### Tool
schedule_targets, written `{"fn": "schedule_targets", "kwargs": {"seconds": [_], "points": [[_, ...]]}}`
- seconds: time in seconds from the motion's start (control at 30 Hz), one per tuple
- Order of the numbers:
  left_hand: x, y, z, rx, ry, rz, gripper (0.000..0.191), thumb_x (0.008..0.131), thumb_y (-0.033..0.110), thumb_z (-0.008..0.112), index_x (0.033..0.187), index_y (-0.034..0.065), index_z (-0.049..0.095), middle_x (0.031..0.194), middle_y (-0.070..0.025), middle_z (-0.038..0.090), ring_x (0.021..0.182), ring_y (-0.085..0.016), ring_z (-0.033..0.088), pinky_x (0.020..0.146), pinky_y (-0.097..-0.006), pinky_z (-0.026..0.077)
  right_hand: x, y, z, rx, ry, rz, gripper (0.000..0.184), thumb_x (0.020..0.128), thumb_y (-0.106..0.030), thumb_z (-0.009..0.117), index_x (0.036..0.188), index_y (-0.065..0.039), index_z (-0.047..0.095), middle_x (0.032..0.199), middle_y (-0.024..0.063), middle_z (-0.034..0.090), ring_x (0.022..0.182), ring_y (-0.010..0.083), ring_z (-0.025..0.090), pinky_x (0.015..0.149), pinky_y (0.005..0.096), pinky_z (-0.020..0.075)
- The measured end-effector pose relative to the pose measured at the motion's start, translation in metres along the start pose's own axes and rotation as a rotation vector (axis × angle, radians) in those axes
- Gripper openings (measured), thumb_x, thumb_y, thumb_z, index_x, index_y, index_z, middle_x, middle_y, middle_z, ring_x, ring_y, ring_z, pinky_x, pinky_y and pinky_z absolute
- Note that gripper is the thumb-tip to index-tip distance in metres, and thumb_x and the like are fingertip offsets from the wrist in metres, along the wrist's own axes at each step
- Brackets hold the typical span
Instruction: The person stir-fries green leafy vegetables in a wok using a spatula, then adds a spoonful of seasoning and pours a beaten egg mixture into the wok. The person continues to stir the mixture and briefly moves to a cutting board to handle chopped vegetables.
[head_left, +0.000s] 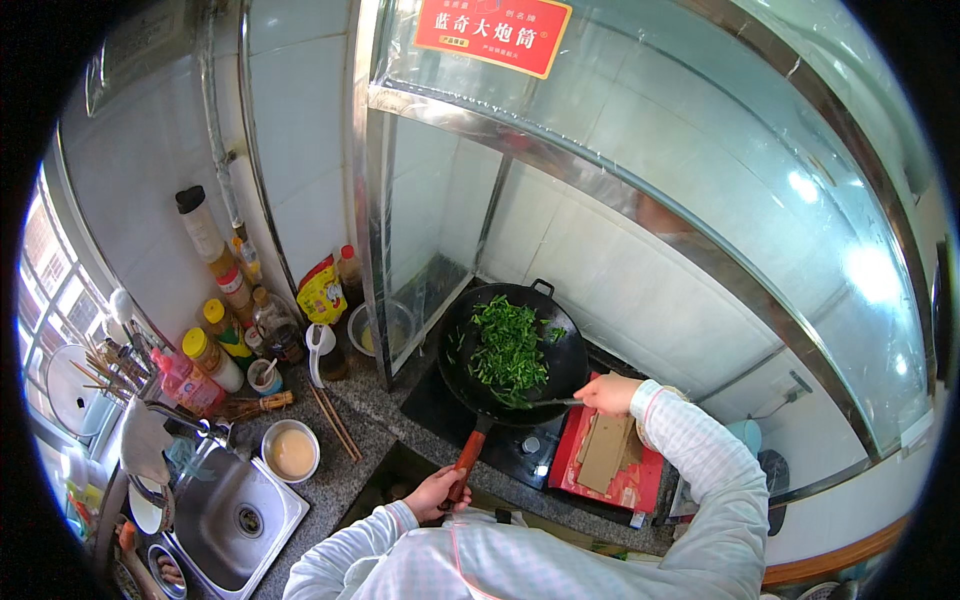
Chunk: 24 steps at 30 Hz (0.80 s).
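Note:
A black wok (459, 390) stands on a black glass-topped stove (427, 409) inside a glass and metal enclosure. Chopped green leafy vegetables (506, 349) lie heaped across its middle. My left hand (437, 493) is closed around the wok's reddish wooden handle (471, 454). In my right hand (609, 394) is the handle of a metal spatula (559, 402), which reaches in over the wok's right side. Its blade end is hidden by the greens near the wok's lower edge.
Left of the stove, a metal bowl of pale yellow liquid (291, 450) and chopsticks (335, 421) rest beside a steel sink (240, 517). Sauce bottles (277, 326) crowd the wall. Cardboard pieces (604, 450) lie on a red box (637, 487) to the right. A metal-framed glass panel (637, 97) slants overhead.

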<state>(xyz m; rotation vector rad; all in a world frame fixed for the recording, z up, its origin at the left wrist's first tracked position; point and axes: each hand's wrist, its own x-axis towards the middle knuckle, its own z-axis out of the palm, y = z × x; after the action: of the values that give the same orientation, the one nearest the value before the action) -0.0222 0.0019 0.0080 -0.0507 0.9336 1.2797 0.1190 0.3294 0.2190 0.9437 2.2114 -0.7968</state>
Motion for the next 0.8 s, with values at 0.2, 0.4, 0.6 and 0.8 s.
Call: {"fn": "schedule_targets", "kwargs": {"seconds": [0.2,0.4,0.6,0.8], "points": [[0.004,0.000,-0.009,-0.020,-0.128,-0.037,0.025,0.099,0.028,0.050,0.119,0.0146,0.043,0.082,-0.0069,0.054,0.058,-0.013,0.048,0.043,-0.0219,0.033,0.086,0.026,0.056,-0.368,0.547,-0.182,0.032,0.082,-0.013,0.052,0.111,-0.004,0.063,0.098,0.0233,0.066,0.092,0.0379,0.064,0.081,0.0464,0.0516],[0.000,0.003,-0.005,-0.029,-0.110,-0.013,0.024,0.098,0.028,0.051,0.116,0.0134,0.044,0.082,-0.0069,0.054,0.058,-0.013,0.048,0.042,-0.0216,0.031,0.076,-0.002,0.048,-0.552,0.652,-0.229,0.051,0.082,-0.010,0.055,0.133,-0.014,0.049,0.106,0.0179,0.059,0.086,0.0358,0.065,0.072,0.0462,0.0536],[0.002,0.001,-0.007,-0.047,-0.117,-0.032,0.026,0.098,0.031,0.053,0.117,0.0152,0.044,0.084,-0.0058,0.054,0.059,-0.012,0.048,0.041,-0.0207,0.031,0.000,-0.023,0.004,-0.798,0.471,-0.199,0.046,0.079,-0.010,0.058,0.125,-0.016,0.059,0.102,0.0187,0.063,0.088,0.0340,0.066,0.076,0.0458,0.0535],[0.005,0.000,-0.005,0.002,-0.121,-0.014,0.028,0.098,0.030,0.052,0.121,0.0160,0.044,0.086,-0.0062,0.056,0.060,-0.013,0.050,0.041,-0.0206,0.032,0.042,0.030,0.032,-0.104,0.116,-0.234,0.030,0.087,-0.020,0.054,0.114,-0.014,0.066,0.068,0.0095,0.063,0.054,0.0203,0.059,0.052,0.0369,0.0476]]}}
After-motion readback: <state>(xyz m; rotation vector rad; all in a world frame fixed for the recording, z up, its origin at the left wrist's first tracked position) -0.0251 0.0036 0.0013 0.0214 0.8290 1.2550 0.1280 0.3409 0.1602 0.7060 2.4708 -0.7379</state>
